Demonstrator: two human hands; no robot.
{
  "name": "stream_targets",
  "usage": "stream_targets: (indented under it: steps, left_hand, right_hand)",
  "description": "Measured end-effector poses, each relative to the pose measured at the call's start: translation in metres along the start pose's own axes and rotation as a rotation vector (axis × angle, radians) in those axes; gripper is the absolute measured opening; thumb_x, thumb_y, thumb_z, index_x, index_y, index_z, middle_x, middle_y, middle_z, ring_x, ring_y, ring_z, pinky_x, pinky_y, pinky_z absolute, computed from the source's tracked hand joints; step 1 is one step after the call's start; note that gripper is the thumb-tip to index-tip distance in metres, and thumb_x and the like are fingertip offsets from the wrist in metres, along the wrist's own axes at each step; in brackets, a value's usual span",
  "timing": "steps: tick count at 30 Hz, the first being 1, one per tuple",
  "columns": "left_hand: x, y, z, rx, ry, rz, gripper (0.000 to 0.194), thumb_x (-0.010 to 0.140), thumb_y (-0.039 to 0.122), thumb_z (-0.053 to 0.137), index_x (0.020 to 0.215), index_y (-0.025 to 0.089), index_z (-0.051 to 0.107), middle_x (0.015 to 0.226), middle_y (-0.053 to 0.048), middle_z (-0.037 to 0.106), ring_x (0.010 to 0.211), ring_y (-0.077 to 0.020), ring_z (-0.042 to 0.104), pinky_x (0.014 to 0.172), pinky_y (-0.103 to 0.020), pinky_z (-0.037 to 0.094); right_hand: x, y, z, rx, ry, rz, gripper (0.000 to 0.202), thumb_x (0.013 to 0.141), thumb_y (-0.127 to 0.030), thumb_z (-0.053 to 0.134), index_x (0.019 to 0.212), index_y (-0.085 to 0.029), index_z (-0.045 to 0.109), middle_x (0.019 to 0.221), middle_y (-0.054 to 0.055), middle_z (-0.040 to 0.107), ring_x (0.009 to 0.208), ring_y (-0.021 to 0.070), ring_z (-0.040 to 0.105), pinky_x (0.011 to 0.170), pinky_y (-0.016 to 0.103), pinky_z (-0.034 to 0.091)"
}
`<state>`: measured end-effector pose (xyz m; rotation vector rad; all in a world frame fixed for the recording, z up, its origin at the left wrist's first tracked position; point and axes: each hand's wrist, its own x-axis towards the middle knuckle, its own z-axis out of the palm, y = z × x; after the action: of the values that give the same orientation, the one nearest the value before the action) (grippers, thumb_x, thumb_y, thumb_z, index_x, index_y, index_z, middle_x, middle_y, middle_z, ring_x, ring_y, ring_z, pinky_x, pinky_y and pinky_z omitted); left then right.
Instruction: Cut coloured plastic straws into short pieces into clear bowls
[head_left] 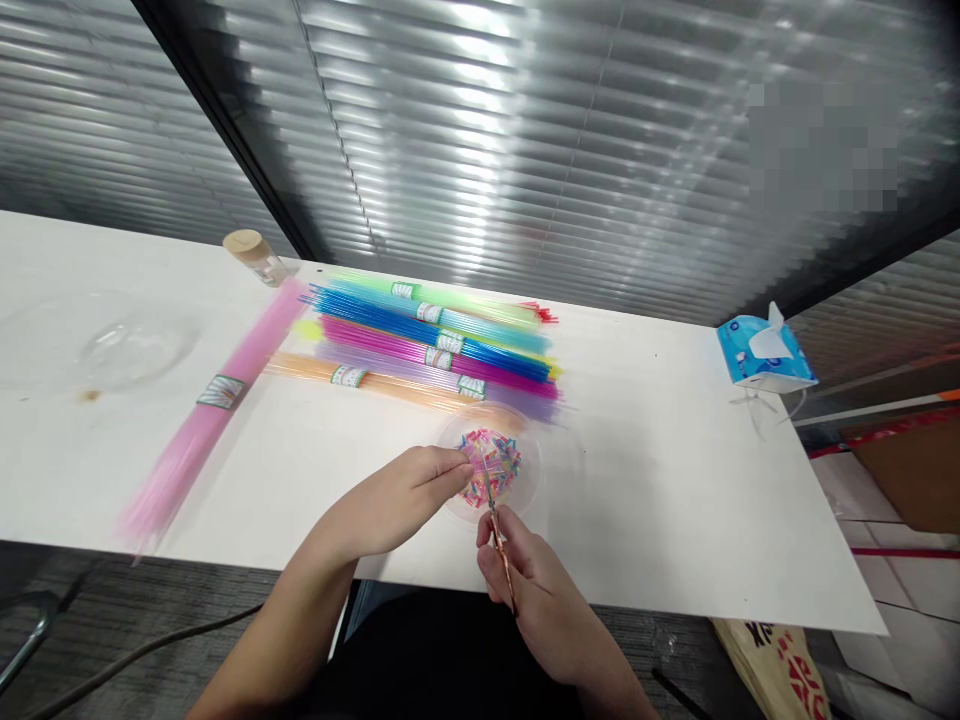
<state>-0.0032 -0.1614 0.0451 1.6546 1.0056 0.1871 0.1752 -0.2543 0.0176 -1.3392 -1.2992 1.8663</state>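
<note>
A clear round bowl (pixel 531 480) holds a heap of small, many-coloured straw pieces (pixel 499 487). Over its left side, my left hand (pixel 412 490) is closed in a pinch on a few thin pinkish straws (pixel 477 462), mostly hidden by the fingers. My right hand (pixel 536 580) grips a pair of copper-coloured scissors (pixel 501 548) at the bowl's near edge. The blades point away from me, over the bowl and close to my left fingertips. Behind the bowl lie banded bundles of thin straws in orange (pixel 397 388), purple, magenta (pixel 375 340), blue (pixel 495 355) and green.
A long pink straw bundle (pixel 251 348) lies slanted at left. Beyond it are a clear plastic dome or lid (pixel 139 345) and a jar with a wooden lid (pixel 246 243). A blue tissue box (pixel 761 355) stands at the white table's (pixel 675 500) right end. Blinds rise behind.
</note>
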Motion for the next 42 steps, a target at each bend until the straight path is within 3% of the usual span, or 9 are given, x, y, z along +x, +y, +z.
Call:
stream_targets:
  steps: [6, 14, 42]
  left_hand:
    - [0.0009, -0.0008, 0.0004, 0.004, 0.009, 0.001, 0.045, 0.097, 0.046, 0.029, 0.074, 0.016, 0.054, 0.076, 0.000, 0.057, 0.072, -0.0141, 0.048, 0.070, -0.028, 0.037]
    - [0.0007, -0.0013, -0.0006, 0.013, -0.006, -0.025, 0.043, 0.097, 0.047, 0.030, 0.070, 0.017, 0.046, 0.071, 0.002, 0.048, 0.071, -0.0132, 0.046, 0.068, -0.027, 0.035]
    - [0.0019, 0.0011, -0.0024, 0.041, -0.020, -0.047, 0.042, 0.096, 0.046, 0.030, 0.068, 0.017, 0.042, 0.068, 0.002, 0.043, 0.070, -0.0135, 0.043, 0.068, -0.027, 0.034]
  right_hand:
    - [-0.0020, 0.0035, -0.0001, 0.002, 0.004, 0.004, 0.031, 0.095, -0.052, 0.043, 0.090, -0.022, 0.043, 0.064, -0.006, 0.034, 0.058, 0.0102, 0.028, 0.055, 0.025, 0.025]
    - [-0.0019, 0.0019, -0.0037, 0.002, 0.015, -0.013, 0.026, 0.095, -0.045, 0.044, 0.086, -0.021, 0.042, 0.067, -0.005, 0.034, 0.061, 0.0104, 0.029, 0.057, 0.025, 0.026]
    - [0.0004, 0.0045, -0.0067, 0.107, 0.009, 0.002, 0.035, 0.092, -0.054, 0.049, 0.085, -0.020, 0.043, 0.063, -0.006, 0.034, 0.058, 0.0091, 0.028, 0.055, 0.024, 0.024]
